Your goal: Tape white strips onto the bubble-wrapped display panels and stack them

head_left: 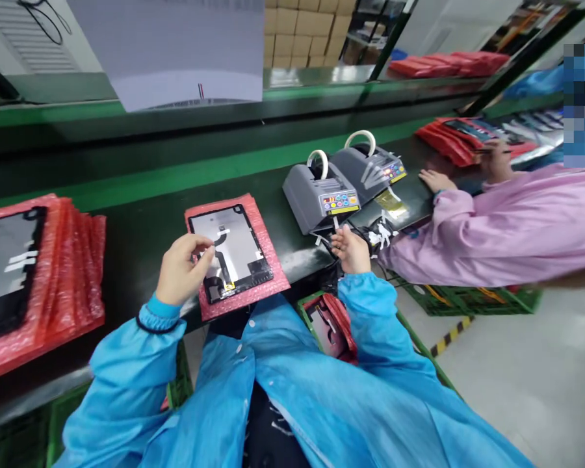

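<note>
A: Head view. Where's the panel?

B: The panel (pixel 236 253) lies flat on pink wrap (pixel 269 252), near edge of the bench (pixel 139 227), right in front of the wearer. Wrap is probably there to keep it off the hard top.

A: Hands?

B: Left hand (pixel 188 265) is over the panel's left side, thumb and forefinger bent toward each other. Can't tell if anything is pinched. Right hand (pixel 351 250) is at the mouth of the near dispenser (pixel 299 192), fingers curled, tips just by a short white tape end (pixel 335 223). Too small to say whether they grip it.

A: Why that layout?

B: My read: near and far dispenser (pixel 353 170) sit side by side so the right hand reaches tape without leaving the panel (a co-worker's pink sleeve (pixel 448 244) is close on that side too). Wrapped stack (pixel 78 266) at left, another panel face up on top; layers likely cushion each other.

A: Labels?

B: Near dispenser has a lit display and coloured buttons (pixel 338 200), yellow strip under them; no legible text. Hanging sheet (pixel 190 52) has printing, unreadable from here. No brand I can make out.
</note>
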Motion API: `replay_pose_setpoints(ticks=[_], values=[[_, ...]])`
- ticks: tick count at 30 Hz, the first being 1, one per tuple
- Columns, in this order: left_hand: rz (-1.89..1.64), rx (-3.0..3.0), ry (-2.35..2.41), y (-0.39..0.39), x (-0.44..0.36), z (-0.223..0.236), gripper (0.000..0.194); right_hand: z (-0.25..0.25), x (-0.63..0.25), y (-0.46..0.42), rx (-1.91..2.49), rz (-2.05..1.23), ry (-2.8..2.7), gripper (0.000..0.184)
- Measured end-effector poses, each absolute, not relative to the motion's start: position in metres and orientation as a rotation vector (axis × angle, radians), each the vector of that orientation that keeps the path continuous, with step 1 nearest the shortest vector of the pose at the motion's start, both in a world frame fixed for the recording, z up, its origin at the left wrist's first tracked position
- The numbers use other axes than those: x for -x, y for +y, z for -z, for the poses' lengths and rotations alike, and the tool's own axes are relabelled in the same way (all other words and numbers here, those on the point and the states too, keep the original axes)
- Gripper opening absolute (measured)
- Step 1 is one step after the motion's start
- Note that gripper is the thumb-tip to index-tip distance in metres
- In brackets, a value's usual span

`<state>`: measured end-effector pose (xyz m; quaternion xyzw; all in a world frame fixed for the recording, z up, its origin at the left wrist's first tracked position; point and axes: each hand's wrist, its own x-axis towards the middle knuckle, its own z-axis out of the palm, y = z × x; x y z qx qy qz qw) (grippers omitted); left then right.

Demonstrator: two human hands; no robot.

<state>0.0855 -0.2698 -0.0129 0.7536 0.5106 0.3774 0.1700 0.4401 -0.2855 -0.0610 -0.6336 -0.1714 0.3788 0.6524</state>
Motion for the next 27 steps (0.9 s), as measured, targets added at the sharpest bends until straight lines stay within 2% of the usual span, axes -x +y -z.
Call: replay_pose_setpoints(ticks=[3,6,9,12,19,24,27], values=[[-0.938,-2.222,1.440,-0.250,-0.101,0.022,0.018,0.062,-0.435,-0.274,1.409,-0.794,-0.406,0.031],[-0.868,-2.292,1.608,-0.244,-0.099,0.037,0.021,0.066,-0.437,-0.275,1.367,-0.525,-0.524,0.030],[-0.731,-2.089,2.014,-0.248,-0.088,0.049,0.044,0.070,-0.445,-0.284,1.329,-0.372,-0.616,0.035],[-0.445,-1.807,2.107,-0.258,-0.084,0.055,0.061,0.074,-0.450,-0.287,1.308,-0.420,-0.589,0.041],[-0.323,-1.845,2.031,-0.271,-0.103,0.058,0.060,0.074,-0.445,-0.273,1.316,-0.485,-0.527,0.047],[-0.281,-1.871,2.050,-0.264,-0.087,0.058,0.059,0.075,-0.447,-0.268,1.325,-0.465,-0.555,0.050],[-0.414,-1.944,2.179,-0.255,-0.074,0.051,0.056,0.071,-0.447,-0.272,1.296,-0.436,-0.610,0.054]])
